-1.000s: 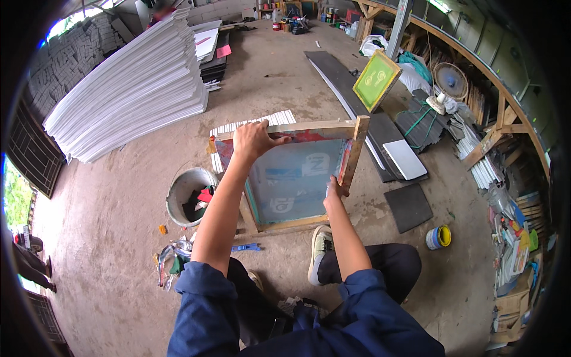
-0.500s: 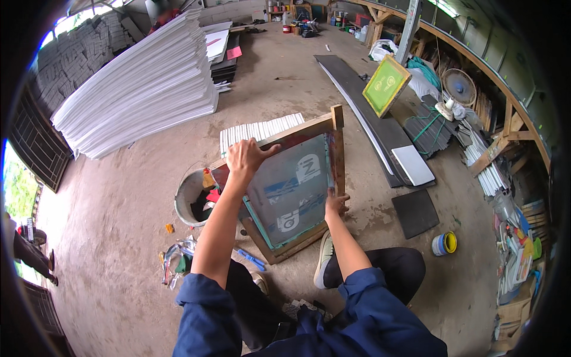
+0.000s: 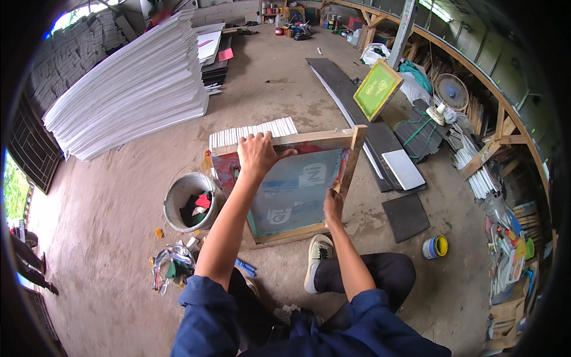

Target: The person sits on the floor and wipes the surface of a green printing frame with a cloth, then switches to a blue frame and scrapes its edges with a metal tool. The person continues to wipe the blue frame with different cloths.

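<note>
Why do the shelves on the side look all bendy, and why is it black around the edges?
In the head view, the fisheye lens curves straight lines near the rim, so the wooden shelves bow; the black ring is the lens's own edge. Soft daylight, brightest at the top left; the wooden screen frame and both hands, left hand and right hand, look sharp.

The screen frame [image 3: 285,141] was bare, matt wood around smooth, ink-stained mesh. The bucket [image 3: 178,196] looked dull metal; the floor [image 3: 107,238] was rough concrete.

1 head-worn fisheye view looks steeply down — close over the wooden screen frame [image 3: 285,187] and concrete floor [image 3: 107,250].
</note>
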### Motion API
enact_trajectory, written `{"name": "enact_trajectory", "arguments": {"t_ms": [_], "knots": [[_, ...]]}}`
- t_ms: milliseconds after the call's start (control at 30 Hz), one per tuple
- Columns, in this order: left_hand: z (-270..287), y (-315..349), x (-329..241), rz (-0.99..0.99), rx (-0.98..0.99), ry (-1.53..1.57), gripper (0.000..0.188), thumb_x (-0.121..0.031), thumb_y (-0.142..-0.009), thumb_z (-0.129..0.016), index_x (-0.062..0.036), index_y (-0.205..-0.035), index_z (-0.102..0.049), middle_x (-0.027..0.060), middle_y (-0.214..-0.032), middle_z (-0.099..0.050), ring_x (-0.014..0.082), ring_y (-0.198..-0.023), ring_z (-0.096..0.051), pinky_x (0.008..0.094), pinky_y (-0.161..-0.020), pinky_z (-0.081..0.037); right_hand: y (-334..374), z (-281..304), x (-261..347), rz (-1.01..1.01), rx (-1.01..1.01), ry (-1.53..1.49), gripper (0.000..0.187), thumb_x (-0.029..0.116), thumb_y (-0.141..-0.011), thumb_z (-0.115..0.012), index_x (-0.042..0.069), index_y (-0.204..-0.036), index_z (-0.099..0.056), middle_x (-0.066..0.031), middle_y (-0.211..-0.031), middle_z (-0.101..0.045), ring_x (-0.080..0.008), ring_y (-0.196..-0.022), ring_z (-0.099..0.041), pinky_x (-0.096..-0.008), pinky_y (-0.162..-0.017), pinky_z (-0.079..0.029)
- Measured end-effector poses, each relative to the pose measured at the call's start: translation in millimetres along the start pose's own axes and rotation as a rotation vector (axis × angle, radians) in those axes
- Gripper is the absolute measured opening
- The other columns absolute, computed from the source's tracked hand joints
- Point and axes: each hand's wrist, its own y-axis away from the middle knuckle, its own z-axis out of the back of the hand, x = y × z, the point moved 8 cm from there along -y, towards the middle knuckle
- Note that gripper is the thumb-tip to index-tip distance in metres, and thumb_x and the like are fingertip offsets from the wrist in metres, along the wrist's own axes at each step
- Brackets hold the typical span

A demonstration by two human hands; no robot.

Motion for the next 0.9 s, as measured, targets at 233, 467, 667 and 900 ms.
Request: {"name": "enact_trajectory", "arguments": {"t_ms": [233, 467, 667, 900], "knots": [[6, -12, -19, 0.017, -0.032, 0.078, 0.083, -0.084, -0.055, -0.057, -0.0056, -0.08, -0.067, 0.0105, -0.073, -0.066, 0.0238, -0.076, -0.066, 0.0366, -0.076, -0.045, 9, 38, 11, -0.118, -0.051, -0.189, 0.041, 0.027, -0.097, -0.036, -0.005, -0.111, -0.058, -0.0281, -0.108, -0.06, -0.0431, -0.102, -0.056, -0.0463, -0.086, -0.044], [7, -10, -13, 0.042, 0.056, 0.094, 0.082, -0.08, -0.059, -0.06, -0.0023, -0.084, -0.066, 0.0137, -0.076, -0.068, 0.026, -0.078, -0.067, 0.0377, -0.078, -0.046, 70, 60, 79, 0.171, -0.088, -0.176, 0.035, 0.028, -0.098, -0.039, -0.003, -0.086, -0.053, -0.0113, -0.061, -0.049, -0.0237, -0.055, -0.048, -0.0374, -0.053, -0.038], [7, -16, -10, 0.038, 0.039, 0.072, 0.087, -0.083, -0.057, -0.057, -0.0015, -0.085, -0.067, 0.0155, -0.079, -0.068, 0.0271, -0.08, -0.067, 0.0383, -0.079, -0.047, 94, 71, 98, 0.247, -0.051, -0.131, 0.034, 0.026, -0.098, -0.039, -0.003, -0.087, -0.053, -0.0145, -0.058, -0.047, -0.0267, -0.052, -0.048, -0.0391, -0.051, -0.038], [0, -18, -8, 0.084, 0.142, 0.073, 0.09, -0.088, -0.053, -0.054, -0.0065, -0.089, -0.069, 0.0116, -0.087, -0.069, 0.0228, -0.087, -0.065, 0.0362, -0.083, -0.042, 119, 87, 119, 0.346, -0.108, 0.018, 0.032, 0.022, -0.099, -0.038, -0.004, -0.086, -0.051, -0.025, -0.066, -0.052, -0.0434, -0.065, -0.053, -0.0488, -0.059, -0.038]]}}
